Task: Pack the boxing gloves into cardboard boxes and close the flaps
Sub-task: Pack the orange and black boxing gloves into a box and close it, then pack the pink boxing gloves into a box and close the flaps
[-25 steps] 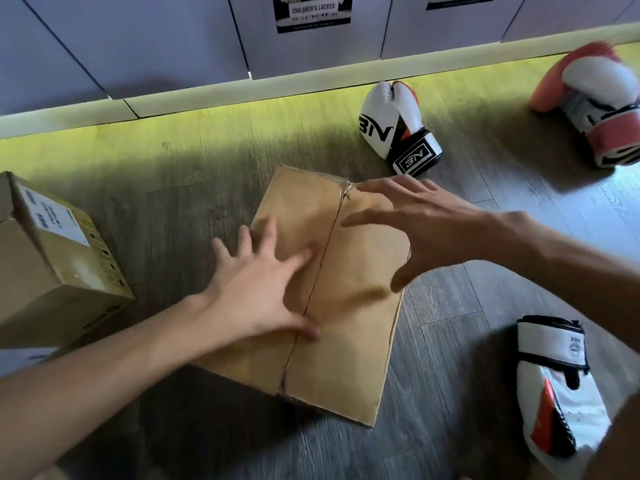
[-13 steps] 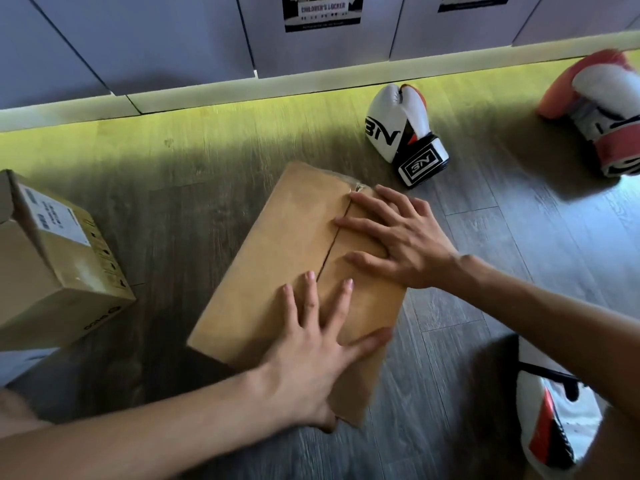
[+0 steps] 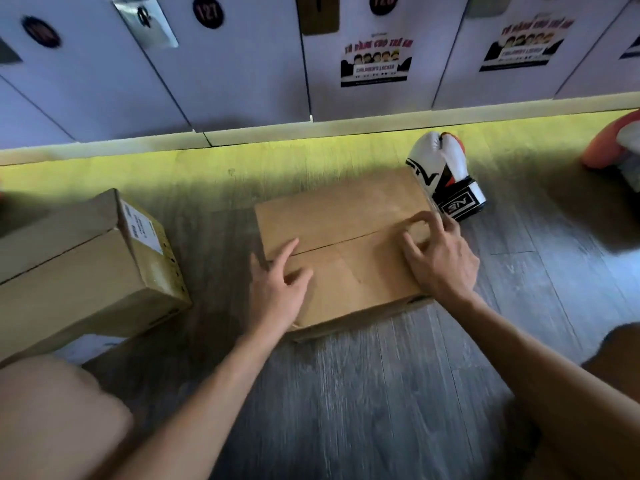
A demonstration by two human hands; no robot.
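A brown cardboard box (image 3: pixel 343 216) lies on the wooden floor in front of me, its two top flaps folded down and meeting along a seam. My left hand (image 3: pixel 277 289) rests on the box's near left corner, fingers spread, index finger lying along the seam. My right hand (image 3: pixel 438 258) presses on the right end of the top, fingertips curled at the seam. A white, black and orange boxing glove (image 3: pixel 441 171) stands just behind the box's far right corner. Part of a red and white glove (image 3: pixel 614 147) shows at the right edge.
A second closed cardboard box (image 3: pixel 83 271) with a white label lies to the left. A row of grey lockers (image 3: pixel 242 74) with a pale plinth runs along the back. My knees show at the bottom corners.
The box has turned so its seam now runs left to right. My left hand has moved to the left end, my right hand to the right end. The view has tilted upward.
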